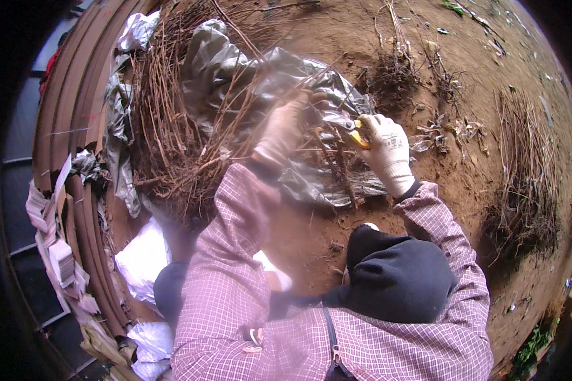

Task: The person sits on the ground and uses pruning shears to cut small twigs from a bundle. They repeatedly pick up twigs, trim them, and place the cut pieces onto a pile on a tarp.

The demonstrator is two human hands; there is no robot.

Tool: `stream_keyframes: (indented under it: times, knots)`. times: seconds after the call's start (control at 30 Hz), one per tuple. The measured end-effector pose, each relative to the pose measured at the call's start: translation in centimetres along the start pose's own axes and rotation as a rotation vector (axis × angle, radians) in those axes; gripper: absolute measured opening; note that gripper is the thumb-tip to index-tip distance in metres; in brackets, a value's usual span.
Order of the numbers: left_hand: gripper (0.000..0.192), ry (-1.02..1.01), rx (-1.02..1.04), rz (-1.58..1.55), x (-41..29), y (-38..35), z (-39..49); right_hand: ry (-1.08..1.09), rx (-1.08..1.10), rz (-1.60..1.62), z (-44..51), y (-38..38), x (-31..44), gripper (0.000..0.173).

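My right hand [386, 150], in a cream knit glove with printing on its back, grips pruning shears [345, 123] by their yellow handles. The blades point left toward my left hand [288, 116], also gloved and partly blurred. Its fingers close around a bare-root sapling, whose thin brown stem [248, 40] runs up and away. Just below the shear blades hang dark woody roots [341, 169]. Under both hands spreads a crumpled grey plastic sheet [310, 183]. Blur hides exactly where the left fingers meet the stem.
A large heap of bare-root saplings [171, 128] lies to the left. Another bundle [526, 166] rests on bare soil [462, 176] at the right, with smaller root clumps [398, 66] farther off. Stacked brown boards [71, 100] and white plastic bags [145, 259] line the left side.
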State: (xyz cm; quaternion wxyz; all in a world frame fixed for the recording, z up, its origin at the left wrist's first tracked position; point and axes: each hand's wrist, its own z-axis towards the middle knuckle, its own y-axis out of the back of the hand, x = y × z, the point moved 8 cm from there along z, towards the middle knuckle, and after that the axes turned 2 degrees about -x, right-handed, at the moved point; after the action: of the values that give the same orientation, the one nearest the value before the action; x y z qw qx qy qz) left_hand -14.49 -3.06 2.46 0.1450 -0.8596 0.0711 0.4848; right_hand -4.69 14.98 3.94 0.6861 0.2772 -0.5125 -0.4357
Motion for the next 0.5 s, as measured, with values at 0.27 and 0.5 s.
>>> stream_keyframes:
  times: [0.27, 0.5]
  knots:
    - [0.034, 0.012, 0.061, -0.194, -0.2, -3.1, -2.3, 0.079, -0.073, -0.147, -0.2, 2.0, 1.9, 0.042]
    - [0.037, -0.002, 0.048, -0.091, 1.2, -2.9, -0.9, -0.039, -0.084, 0.037, -1.4, 2.6, 0.5, 0.024]
